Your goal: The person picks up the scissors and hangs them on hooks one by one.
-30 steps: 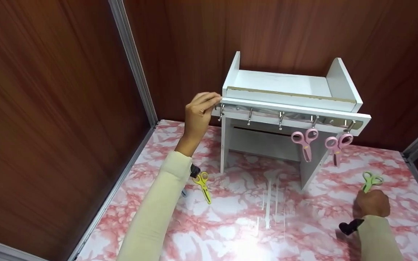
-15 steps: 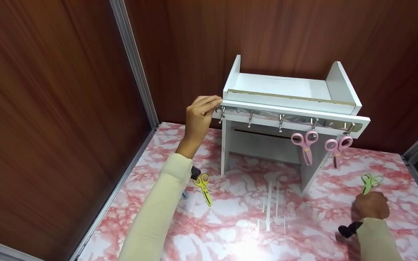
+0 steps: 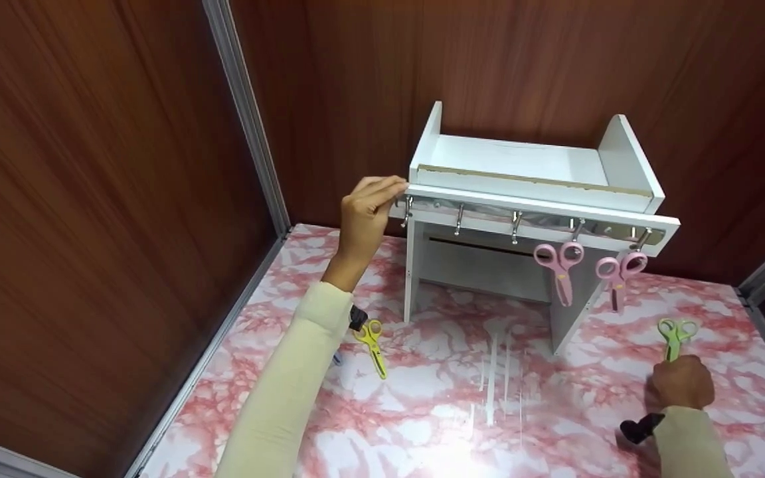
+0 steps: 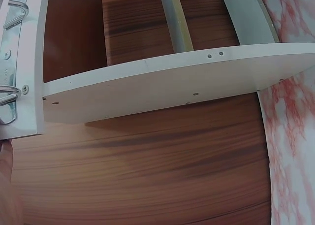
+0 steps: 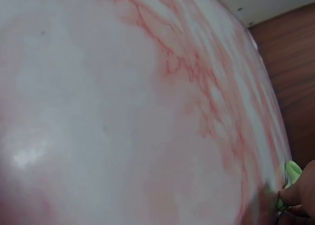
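My left hand (image 3: 364, 216) grips the left end of the hook rail (image 3: 489, 198) on a small white shelf unit (image 3: 515, 159). In the left wrist view, part of that hand (image 4: 7, 195) shows just below the rail's end (image 4: 30, 72). Two pink scissors hang from the rail's right hooks, one pair (image 3: 563, 269) left of the other pair (image 3: 616, 279). At the table's right, my right hand (image 3: 682, 382) holds green scissors (image 3: 673, 344) by the blade end, finger loops pointing away. The right wrist view catches only a green loop (image 5: 293, 171) beside the fingers; the blades are hidden.
Yellow scissors (image 3: 374, 352) lie on the marbled red-and-white table (image 3: 422, 398) by my left sleeve, with a small blue-grey tip (image 3: 337, 359) poking out beside them. Dark wood panels (image 3: 329, 99) stand behind and to the left. Bare hooks line the rail's left part.
The green scissors have turned slightly in my right hand, their loops swinging a little left. My left hand stays on the rail. The whole head view has shifted slightly.
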A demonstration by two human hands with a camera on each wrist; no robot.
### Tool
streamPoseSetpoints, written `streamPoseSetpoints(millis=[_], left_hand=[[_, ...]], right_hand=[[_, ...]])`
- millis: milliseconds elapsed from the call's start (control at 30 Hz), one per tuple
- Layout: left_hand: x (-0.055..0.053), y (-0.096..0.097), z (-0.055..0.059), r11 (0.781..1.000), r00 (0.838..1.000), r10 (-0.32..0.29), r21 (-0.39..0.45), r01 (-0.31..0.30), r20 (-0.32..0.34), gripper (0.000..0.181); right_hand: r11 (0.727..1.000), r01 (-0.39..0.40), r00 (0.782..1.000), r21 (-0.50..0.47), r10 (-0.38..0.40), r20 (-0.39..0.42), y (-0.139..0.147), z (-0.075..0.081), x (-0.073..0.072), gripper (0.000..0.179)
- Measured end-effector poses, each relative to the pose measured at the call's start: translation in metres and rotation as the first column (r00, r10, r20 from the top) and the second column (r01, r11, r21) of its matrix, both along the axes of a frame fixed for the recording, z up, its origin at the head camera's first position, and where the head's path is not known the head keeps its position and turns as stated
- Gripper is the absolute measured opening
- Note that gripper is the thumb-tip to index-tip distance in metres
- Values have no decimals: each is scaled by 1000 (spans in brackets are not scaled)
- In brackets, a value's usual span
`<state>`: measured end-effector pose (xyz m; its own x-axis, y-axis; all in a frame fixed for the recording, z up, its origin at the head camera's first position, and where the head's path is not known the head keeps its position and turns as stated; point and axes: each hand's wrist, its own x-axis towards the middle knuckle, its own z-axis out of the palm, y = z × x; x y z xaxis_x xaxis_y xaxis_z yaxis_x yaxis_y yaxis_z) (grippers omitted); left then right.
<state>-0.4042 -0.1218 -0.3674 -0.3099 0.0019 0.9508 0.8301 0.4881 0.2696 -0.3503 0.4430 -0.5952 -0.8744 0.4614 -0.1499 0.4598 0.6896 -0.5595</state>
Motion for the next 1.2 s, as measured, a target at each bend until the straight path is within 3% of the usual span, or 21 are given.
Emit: streamPoseSetpoints(millis=[267,433,567,667,933,1200], left_hand=[[0,-2,-4,1000,1000,-5,17,5,-12,11],[-2,0,0,1000,1000,-15,7,15,-10,11],[-2,1,4,1000,1000,-23,-6,23,1,12],[-3,0,3,1000,1000,-14,0,14,-8,12],[-3,-1,2,1000,1000,-16,-7,16,-3,12],[1,0,1,1000,1000,-9,2,9,4,12]], right_hand=[[980,72,997,-185,-73,4,3,2,3,38],[986,75,997,-149,-78,-15,8,-1,8,43],[992,73,991,-99,-83,-104,9,0,13,52],[992,58,983,-110,-76,-166,7,2,15,49],[968,109,974,-225,-149,-169,-2,11,26,45],[963,122,969,-241,-168,-179,-10,25,36,44]])
